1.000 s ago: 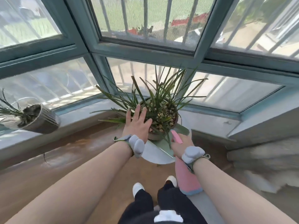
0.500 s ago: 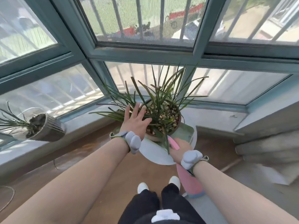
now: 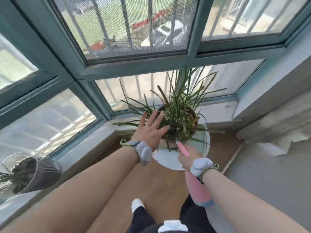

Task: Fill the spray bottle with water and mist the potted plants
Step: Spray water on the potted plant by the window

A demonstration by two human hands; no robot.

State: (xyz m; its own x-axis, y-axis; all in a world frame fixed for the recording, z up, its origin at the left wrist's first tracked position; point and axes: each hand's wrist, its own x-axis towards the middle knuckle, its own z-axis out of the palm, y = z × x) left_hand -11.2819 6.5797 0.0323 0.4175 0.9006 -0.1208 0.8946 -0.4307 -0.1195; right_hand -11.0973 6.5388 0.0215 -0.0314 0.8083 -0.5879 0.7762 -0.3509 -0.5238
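**Misting Stage: First Plant Being Addressed**

The person is standing at the bay window, working over the potted plant [image 3: 180, 120], which is sitting on a round white stand [image 3: 168, 161] in the corner. The right hand [image 3: 186, 158] is gripping the neck of the pink spray bottle [image 3: 199, 189], fingers curled round it. The bottle is hanging low by the stand's near edge, with its pink head pointing up toward the pot. The left hand [image 3: 149, 131] is reaching out flat with the fingers spread wide, holding nothing. Its fingertips are lying among the outer leaves on the left of the pot; contact with the rim cannot be confirmed.

Progress, as a judgement: the bottle is already being carried at the plant, so filling is probably finished, though its opaque body is hiding any water level. No spray is showing. Misting of this plant appears to be under way or about to start. A second potted plant [image 3: 30, 172] is waiting on the sill at far left, well apart, and likely remains to be done.

Against the frame half a second earlier, the left fingers are fanning wider and shifting left of the foliage. The view is tilting upward, taking in more window. The right hand's grip is unchanged
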